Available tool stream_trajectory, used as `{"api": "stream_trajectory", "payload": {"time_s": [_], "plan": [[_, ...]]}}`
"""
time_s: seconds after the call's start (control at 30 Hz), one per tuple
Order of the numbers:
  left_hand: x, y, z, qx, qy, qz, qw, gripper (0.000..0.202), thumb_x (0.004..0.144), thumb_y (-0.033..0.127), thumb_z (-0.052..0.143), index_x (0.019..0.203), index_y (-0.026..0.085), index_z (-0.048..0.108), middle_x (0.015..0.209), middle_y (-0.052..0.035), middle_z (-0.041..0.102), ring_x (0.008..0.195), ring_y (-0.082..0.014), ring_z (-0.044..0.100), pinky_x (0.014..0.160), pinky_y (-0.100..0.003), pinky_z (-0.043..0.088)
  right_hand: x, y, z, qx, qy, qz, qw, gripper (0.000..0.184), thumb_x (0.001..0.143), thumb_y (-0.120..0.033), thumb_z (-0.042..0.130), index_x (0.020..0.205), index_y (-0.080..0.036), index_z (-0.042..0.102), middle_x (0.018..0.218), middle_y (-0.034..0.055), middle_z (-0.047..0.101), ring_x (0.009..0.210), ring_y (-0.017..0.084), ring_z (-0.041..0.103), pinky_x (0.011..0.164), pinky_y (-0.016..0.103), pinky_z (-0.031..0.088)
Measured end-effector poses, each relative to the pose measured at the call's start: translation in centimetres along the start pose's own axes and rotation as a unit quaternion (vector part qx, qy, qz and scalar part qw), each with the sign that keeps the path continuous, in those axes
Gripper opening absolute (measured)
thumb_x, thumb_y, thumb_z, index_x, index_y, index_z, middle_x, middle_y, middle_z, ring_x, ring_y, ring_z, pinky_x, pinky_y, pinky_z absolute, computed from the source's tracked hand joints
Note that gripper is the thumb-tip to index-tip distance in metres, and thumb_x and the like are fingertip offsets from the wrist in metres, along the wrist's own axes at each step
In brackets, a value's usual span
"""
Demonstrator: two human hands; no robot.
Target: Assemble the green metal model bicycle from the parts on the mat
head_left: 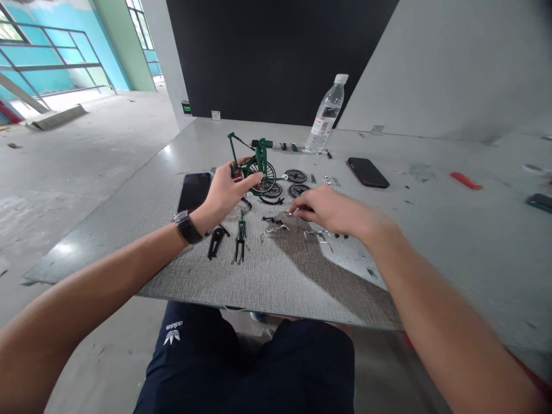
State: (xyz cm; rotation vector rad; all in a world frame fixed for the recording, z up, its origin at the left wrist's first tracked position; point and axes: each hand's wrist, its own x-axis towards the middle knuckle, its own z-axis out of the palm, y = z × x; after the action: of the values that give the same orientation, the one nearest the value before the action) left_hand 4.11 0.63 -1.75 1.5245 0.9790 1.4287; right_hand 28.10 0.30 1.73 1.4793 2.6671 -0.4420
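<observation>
In my left hand (230, 187) is a green model bicycle frame (261, 155) with a spoked black wheel in it, held upright just over the table, fingers behind and thumb in front. My right hand (325, 210) reaches low over the table, its thumb and forefinger pinched at a small silver part (288, 213). Loose spoked wheels (295, 175) lie between the hands. Nearer me are a green-and-black front fork (240, 238), a black bicycle part (218, 241), a curved black mudguard (271, 201) and thin silver wire pieces (319, 236).
A water bottle (325, 118) stands at the back by the dark panel (276, 57). One phone (194, 192) lies beside my left wrist, another dark phone (368, 172) to the right. Farther right is a red tool handle (466, 180). The table's front edge (259, 312) runs above my lap.
</observation>
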Motion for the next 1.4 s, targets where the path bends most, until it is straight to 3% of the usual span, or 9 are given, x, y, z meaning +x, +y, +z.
{"api": "stream_trajectory", "payload": {"time_s": [0.63,0.83,1.17,1.4], "plan": [[-0.02,0.01,0.02,0.001,0.003,0.000,1.000,0.039,0.081,0.033,0.077,0.114,0.013,0.069,0.093,-0.0088,0.075,0.081,-0.0170,0.069,0.077,-0.032,0.055,-0.02,0.30,0.18,0.013,0.005,0.002,1.000,0.032,0.099,-0.034,0.049,0.111,-0.022,0.075,0.108,0.0130,0.075,0.082,0.023,0.066,0.073,0.038,0.048],[0.00,0.06,0.00,0.003,0.003,-0.005,1.000,0.039,0.081,0.033,0.076,0.114,0.014,0.069,0.093,-0.0088,0.075,0.082,-0.0171,0.069,0.077,-0.032,0.055,-0.02,0.21,0.16,0.009,-0.005,0.012,1.000,0.031,0.098,-0.031,0.047,0.110,-0.022,0.074,0.104,0.0124,0.075,0.068,0.019,0.062,0.062,0.034,0.045],[-0.05,0.31,0.15,-0.002,0.005,-0.002,1.000,0.034,0.080,0.030,0.076,0.108,0.012,0.069,0.089,-0.0081,0.074,0.079,-0.0164,0.068,0.076,-0.032,0.055,-0.33,-0.27,-0.27,0.001,-0.008,0.028,1.000,0.030,0.099,-0.033,0.046,0.110,-0.024,0.072,0.097,0.0097,0.073,0.058,0.016,0.055,0.057,0.034,0.041],[0.02,-0.05,0.04,-0.003,0.004,-0.003,1.000,0.041,0.081,0.033,0.076,0.115,0.012,0.069,0.093,-0.0089,0.075,0.081,-0.0168,0.069,0.077,-0.031,0.055,-0.12,0.30,-0.02,0.003,-0.014,0.006,1.000,0.030,0.099,-0.033,0.046,0.111,-0.027,0.073,0.094,0.0091,0.072,0.065,0.018,0.060,0.064,0.037,0.043]]}}
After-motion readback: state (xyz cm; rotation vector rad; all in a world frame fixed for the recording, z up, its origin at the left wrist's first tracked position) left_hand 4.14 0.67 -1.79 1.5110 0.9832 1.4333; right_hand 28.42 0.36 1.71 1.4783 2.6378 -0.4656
